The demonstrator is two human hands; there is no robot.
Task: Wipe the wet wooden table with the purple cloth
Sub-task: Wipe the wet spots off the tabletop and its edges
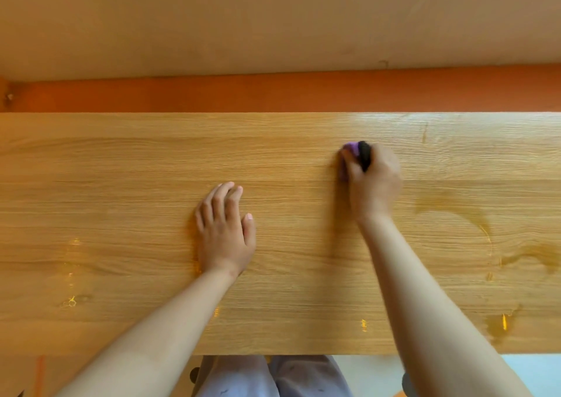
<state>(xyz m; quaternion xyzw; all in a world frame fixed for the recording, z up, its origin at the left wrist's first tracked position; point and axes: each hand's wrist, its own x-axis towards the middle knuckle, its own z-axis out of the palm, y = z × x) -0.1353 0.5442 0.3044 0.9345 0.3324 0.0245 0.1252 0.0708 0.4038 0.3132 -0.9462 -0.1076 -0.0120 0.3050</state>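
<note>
— Two hands busy? Mid-wipe?
— Yes: right hand clenched on purple cloth, toward far edge of wooden surface; left hand flat, fingers spread, bracing.
— Next?
— Probably sweeping right of cloth, over wet streaks.

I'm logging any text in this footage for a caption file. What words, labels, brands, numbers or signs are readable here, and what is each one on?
None: no readable text in this view.
wooden table: only wood grain and wet patches, no label or print.
purple cloth: bunched under the right hand, blurred by motion; no tag or print can be made out.
wall: plain, a few faint marks, not lettering.
left hand: flat on the table, nothing written.
</note>
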